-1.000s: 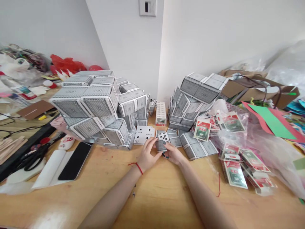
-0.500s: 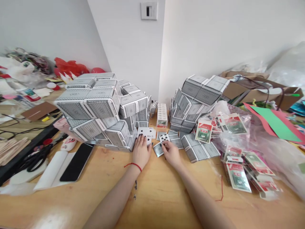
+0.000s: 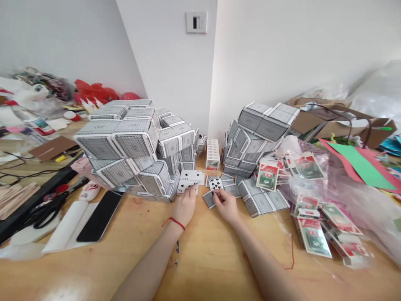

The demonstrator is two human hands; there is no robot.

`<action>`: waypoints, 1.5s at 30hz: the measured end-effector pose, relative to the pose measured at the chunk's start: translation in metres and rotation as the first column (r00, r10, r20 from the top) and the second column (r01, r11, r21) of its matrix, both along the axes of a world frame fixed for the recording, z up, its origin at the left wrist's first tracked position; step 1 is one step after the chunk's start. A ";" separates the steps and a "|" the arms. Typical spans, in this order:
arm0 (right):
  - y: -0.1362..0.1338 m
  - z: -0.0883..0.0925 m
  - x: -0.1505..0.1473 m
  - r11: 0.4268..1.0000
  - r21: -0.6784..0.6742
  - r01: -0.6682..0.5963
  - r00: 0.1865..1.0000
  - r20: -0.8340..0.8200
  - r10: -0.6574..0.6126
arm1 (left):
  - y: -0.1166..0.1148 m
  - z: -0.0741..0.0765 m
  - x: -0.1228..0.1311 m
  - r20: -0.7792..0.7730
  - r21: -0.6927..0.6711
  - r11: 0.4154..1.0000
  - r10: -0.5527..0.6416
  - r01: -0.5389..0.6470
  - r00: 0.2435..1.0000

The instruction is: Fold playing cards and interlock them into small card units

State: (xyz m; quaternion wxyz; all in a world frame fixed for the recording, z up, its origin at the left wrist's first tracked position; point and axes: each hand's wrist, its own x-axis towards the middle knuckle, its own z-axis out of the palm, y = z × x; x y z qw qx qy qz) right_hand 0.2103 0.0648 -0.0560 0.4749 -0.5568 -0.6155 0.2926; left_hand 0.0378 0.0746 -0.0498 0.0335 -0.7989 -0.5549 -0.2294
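My left hand point(image 3: 184, 205) has its fingers curled together on the near edge of a face-up playing card point(image 3: 182, 188). Under and behind that one lies another white card point(image 3: 194, 174) showing spades. Across a small gap, my right hand point(image 3: 226, 204) pinches at the near edge of a black-pip card point(image 3: 215, 184); the fingertips partly hide the contact. A grey-backed card point(image 3: 208, 200) lies just left of its fingers. Grey blocks built from folded cards form a tall stack point(image 3: 131, 138) on the left and another point(image 3: 257, 129) on the right.
Between the stacks stands a row of red-and-white card boxes point(image 3: 213, 155). Card packs point(image 3: 313, 236) and plastic wrap lie at right, below a brown paper bag point(image 3: 338, 117). A phone point(image 3: 99, 217), black scissors point(image 3: 52, 207) and a glue bottle point(image 3: 40, 125) are at left.
My left hand has gone from lying spread on the cards to gripping the front one, which now sits apart from the card behind. My right hand has barely moved.
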 end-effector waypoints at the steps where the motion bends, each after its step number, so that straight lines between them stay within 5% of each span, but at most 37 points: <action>1: 0.000 0.000 0.000 1.000 -0.014 -0.021 0.999 -0.027 0.021 | -0.001 0.001 -0.001 -0.002 0.014 1.000 -0.010 0.010 1.000; 7: -0.002 0.009 -0.001 0.980 -0.149 -0.132 0.946 -0.314 0.080 | -0.009 0.009 -0.007 0.163 0.300 0.954 -0.060 0.008 0.985; 12: -0.001 0.010 0.002 0.850 -0.290 -0.439 0.712 -0.690 0.132 | -0.025 0.016 0.011 0.081 0.341 0.855 -0.440 0.390 0.894; 16: 0.002 0.009 0.008 0.858 -0.293 -0.421 0.617 -0.787 0.034 | -0.032 0.020 0.028 0.055 0.269 0.788 -0.586 0.554 0.808; 19: 0.005 0.007 0.008 0.858 -0.295 -0.420 0.613 -0.790 0.028 | -0.022 0.025 0.032 0.109 0.245 0.846 -0.510 0.474 0.853; 22: 0.008 0.005 0.005 0.869 -0.297 -0.395 0.625 -0.780 0.018 | 0.005 0.033 0.030 0.132 0.151 0.978 -0.166 0.146 0.977; 25: 0.009 0.001 0.003 0.872 -0.286 -0.398 0.639 -0.768 0.041 | 0.038 0.039 0.029 0.047 0.018 0.999 0.032 -0.033 0.998; 29: 0.009 -0.002 0.002 0.876 -0.278 -0.394 0.654 -0.755 0.055 | 0.063 0.039 0.031 -0.136 -0.156 0.981 0.092 -0.113 0.986; 34: 0.010 -0.002 0.002 0.867 -0.275 -0.415 0.651 -0.755 0.072 | 0.067 0.038 0.037 -0.206 -0.226 0.963 0.100 -0.146 0.973; 45: 0.011 -0.005 0.005 0.839 -0.245 -0.487 0.562 -0.823 0.086 | 0.061 0.067 0.020 -0.213 -0.121 0.993 -0.024 -0.001 0.977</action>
